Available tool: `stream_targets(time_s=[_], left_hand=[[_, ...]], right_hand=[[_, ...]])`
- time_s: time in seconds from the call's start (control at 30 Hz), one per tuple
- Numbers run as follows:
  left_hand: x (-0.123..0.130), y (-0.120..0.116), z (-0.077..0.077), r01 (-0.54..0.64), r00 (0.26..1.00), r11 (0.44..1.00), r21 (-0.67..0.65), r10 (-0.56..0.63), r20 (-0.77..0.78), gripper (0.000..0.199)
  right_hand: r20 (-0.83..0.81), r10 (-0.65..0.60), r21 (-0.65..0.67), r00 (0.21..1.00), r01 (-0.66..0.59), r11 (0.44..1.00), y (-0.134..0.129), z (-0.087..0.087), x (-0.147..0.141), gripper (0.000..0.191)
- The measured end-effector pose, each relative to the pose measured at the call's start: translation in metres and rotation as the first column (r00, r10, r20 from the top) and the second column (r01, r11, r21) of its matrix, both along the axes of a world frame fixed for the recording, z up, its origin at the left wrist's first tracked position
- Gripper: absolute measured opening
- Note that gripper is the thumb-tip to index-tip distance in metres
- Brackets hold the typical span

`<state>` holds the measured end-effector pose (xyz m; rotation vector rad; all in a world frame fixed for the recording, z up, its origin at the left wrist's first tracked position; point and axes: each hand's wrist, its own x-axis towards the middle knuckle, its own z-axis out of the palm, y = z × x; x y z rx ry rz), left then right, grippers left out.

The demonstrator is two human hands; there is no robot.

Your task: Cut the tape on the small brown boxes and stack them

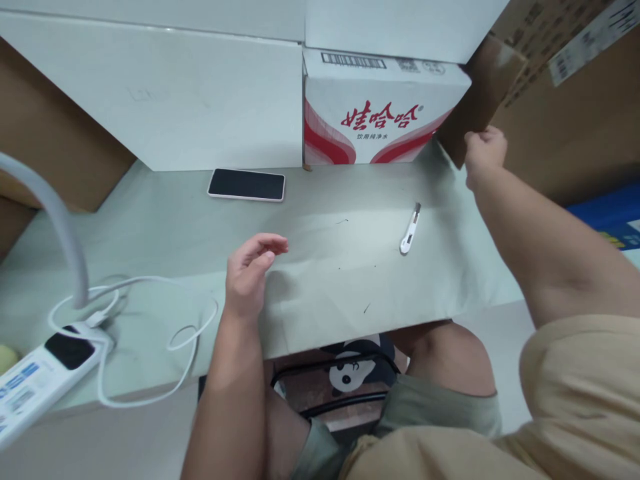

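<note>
- Head view: at upper right of the frame, the right hand (486, 155) pinches the edge of a brown cardboard flap (484, 90).
- Left of centre, the left hand (250, 277) is loosely curved, thumb and fingers parted.
- Right of centre lies a white cutter (409, 233).

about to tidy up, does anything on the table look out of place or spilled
A few small dark flecks stand out on the pale tabletop, left of the cutter; scraps or marks, I can't tell. The white cable also sprawls in loose loops. Nothing looks spilled.
</note>
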<state>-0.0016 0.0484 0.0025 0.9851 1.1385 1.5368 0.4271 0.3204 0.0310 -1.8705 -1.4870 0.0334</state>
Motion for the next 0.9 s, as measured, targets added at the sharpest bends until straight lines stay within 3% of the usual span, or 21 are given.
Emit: stream_targets(time_s=[0.17, 0.37, 0.5, 0.6, 0.67, 0.73, 0.83, 0.9], left_hand=[[0.0, 0.0, -0.002, 0.006, 1.0, 1.0, -0.005, -0.006, -0.01, 0.02], [-0.002, 0.0, -0.003, 0.009, 1.0, 1.0, 0.016, -0.009, 0.028, 0.02], [-0.006, -0.006, -0.001, -0.019, 0.999, 0.999, 0.027, 0.018, 0.031, 0.021], [-0.011, -0.014, 0.002, -0.072, 0.997, 0.996, 0.044, 0.071, 0.01, 0.022], [-0.017, -0.02, 0.004, -0.12, 0.992, 0.992, 0.046, 0.118, 0.05, 0.024], [-0.024, -0.027, 0.006, -0.183, 0.98, 0.982, 0.049, 0.179, 0.086, 0.026], [-0.037, -0.036, 0.01, -0.255, 0.96, 0.965, 0.063, 0.245, 0.135, 0.028], [-0.047, -0.041, 0.013, -0.286, 0.947, 0.956, 0.062, 0.273, 0.169, 0.029]], right_hand=[[-0.118, -0.12, -0.065, 0.986, 0.112, 0.992, -0.019, -0.008, -0.013, 0.019], [-0.067, -0.149, -0.139, 0.987, 0.138, 0.981, -0.049, 0.0, -0.01, 0.021], [0.06, -0.02, -0.145, 0.998, 0.028, 0.989, -0.085, 0.021, -0.029, 0.019], [0.136, 0.195, -0.154, 0.971, -0.174, 0.973, -0.109, 0.036, -0.07, 0.022], [0.169, 0.388, -0.165, 0.906, -0.362, 0.917, -0.12, 0.042, -0.112, 0.026], [0.186, 0.57, -0.186, 0.8, -0.541, 0.82, -0.129, 0.043, -0.165, 0.031], [0.203, 0.787, -0.204, 0.583, -0.761, 0.616, -0.145, 0.042, -0.26, 0.036], [0.221, 0.892, -0.207, 0.395, -0.875, 0.438, -0.159, 0.045, -0.33, 0.038]])
